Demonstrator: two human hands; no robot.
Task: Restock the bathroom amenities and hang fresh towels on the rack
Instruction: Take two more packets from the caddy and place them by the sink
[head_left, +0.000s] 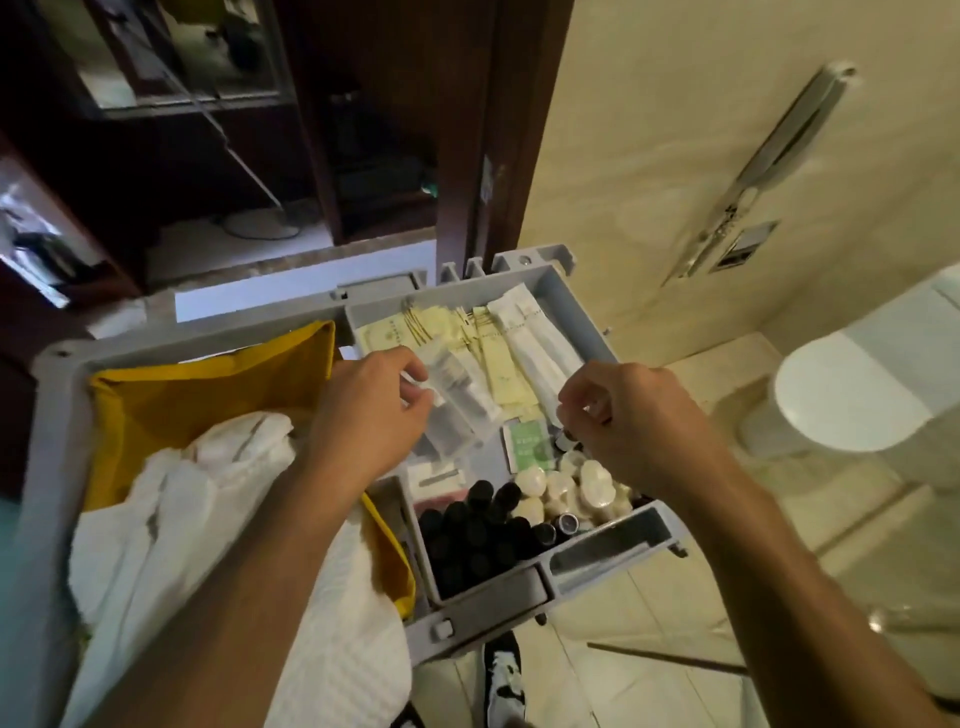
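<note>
The left grip (363, 410) was over the grey tray (566, 296) on top of the cart (483, 613), thumb and curled fingers pinching the near end of a bunch of clear packets (457, 410). The packets lay slanted across the middle of the tray, their far ends resting on the stock beneath. The right grip (618, 415) hung over the tray's right side with its fingers curled in tight against the thumb; something small seemed to be between them, but I could not tell whether it had hold of anything.

In the tray, cream sachets (498, 364) filled the far part, with long white packets (540, 343) just beside them on the right. A green sachet (530, 447) lay near the middle. Black-capped bottles (467, 535) stood packed together in the near compartment, and round white wrapped soaps (566, 488) were heaped next to them, under the right wrist.

Left of the tray a yellow bag (208, 384) hung open in the cart, with white towels (171, 499) spilling from it below the left forearm. A toilet (841, 395) stood at the right, on the tiled floor, and a shoe (501, 680) showed under the cart's near edge
</note>
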